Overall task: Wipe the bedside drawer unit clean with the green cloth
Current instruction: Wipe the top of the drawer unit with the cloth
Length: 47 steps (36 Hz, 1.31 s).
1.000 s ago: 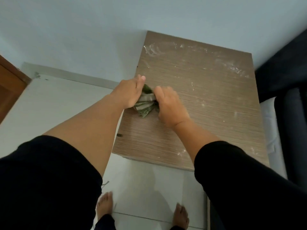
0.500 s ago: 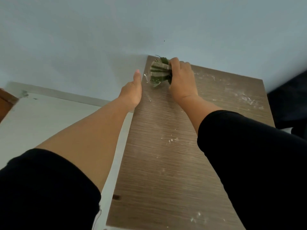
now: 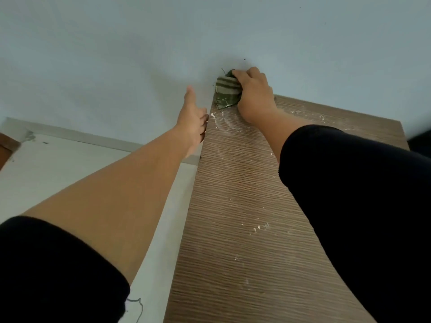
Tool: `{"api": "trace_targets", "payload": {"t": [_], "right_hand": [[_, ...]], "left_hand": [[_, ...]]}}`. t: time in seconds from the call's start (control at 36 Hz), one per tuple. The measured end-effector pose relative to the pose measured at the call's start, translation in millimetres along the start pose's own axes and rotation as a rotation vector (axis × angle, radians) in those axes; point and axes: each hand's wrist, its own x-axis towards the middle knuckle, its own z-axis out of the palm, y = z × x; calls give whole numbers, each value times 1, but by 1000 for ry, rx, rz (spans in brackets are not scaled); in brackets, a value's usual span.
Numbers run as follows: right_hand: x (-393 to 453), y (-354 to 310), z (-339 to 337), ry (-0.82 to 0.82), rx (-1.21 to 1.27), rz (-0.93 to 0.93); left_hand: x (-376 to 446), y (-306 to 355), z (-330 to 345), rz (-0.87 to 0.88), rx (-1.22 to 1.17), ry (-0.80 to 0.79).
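The bedside drawer unit [image 3: 245, 252] shows its brown wood-grain top, streaked and dotted with white dust. A bunched green striped cloth [image 3: 226, 92] lies at the top's far left corner, against the wall. My right hand [image 3: 254, 94] is closed on the cloth and presses it down there. At the unit's left edge my left hand [image 3: 193, 117] rests a little nearer than the cloth, holding nothing, thumb raised toward the wall; its fingers are partly hidden over the edge.
A pale blue wall [image 3: 210, 31] rises right behind the unit. White floor tiles [image 3: 58, 164] and a skirting board lie to the left, with a brown door corner [image 3: 7, 145] at the far left. Something dark stands at the right edge [image 3: 422, 145].
My right hand carried the cloth from the middle of the top to the far left corner. My left hand let go of the cloth and went to the left edge. The camera leaned forward.
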Motion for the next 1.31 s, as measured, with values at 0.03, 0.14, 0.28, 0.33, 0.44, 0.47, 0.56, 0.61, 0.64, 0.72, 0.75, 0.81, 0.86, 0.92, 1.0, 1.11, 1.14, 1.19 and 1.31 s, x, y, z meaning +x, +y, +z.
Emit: {"api": "trace_targets", "payload": {"t": [0.03, 0.14, 0.28, 0.33, 0.44, 0.47, 0.56, 0.61, 0.64, 0.72, 0.75, 0.81, 0.86, 0.92, 1.0, 1.11, 1.14, 1.19, 1.31], "right_hand": [[0, 0, 3, -19, 30, 13], [3, 1, 8, -82, 85, 60], [8, -1, 2, -147, 116, 97], [6, -2, 1, -164, 114, 91], [0, -8, 2, -170, 116, 85], [-2, -9, 3, -171, 118, 83], [-9, -13, 3, -177, 124, 72], [-14, -15, 2, -181, 138, 77], [-17, -16, 2, -183, 148, 76], [-27, -20, 2, -198, 143, 58], [-31, -21, 3, -200, 140, 59], [-40, -24, 4, -202, 159, 53], [-49, -27, 4, -196, 172, 45], [-59, -29, 3, -199, 180, 43], [-77, -34, 2, -210, 209, 50], [-104, -40, 1, -231, 220, 47], [-109, -41, 2, -230, 235, 52], [-124, -44, 3, -230, 248, 57], [-152, -52, 6, -228, 284, 88]], "left_hand": [[1, 0, -1, -7, -14, -7], [3, -2, -6, -10, -85, -27], [4, -4, -8, 7, -142, -44], [3, -5, -8, 10, -151, -44], [2, -4, -7, 6, -159, -35], [1, -4, -7, 3, -162, -31], [-5, -7, -8, -8, -165, -26], [-9, -9, -10, -17, -154, -28], [-11, -10, -11, -23, -150, -30], [-20, -13, -14, -36, -148, -29], [-23, -14, -14, -42, -145, -28], [-30, -17, -15, -49, -141, -28], [-36, -20, -17, -53, -140, -26], [-43, -25, -19, -63, -146, -19], [-56, -33, -22, -82, -147, -6], [-78, -42, -23, -101, -157, 22], [-83, -44, -23, -109, -155, 24], [-95, -49, -24, -126, -141, 29], [-116, -60, -27, -144, -120, 50]]}}
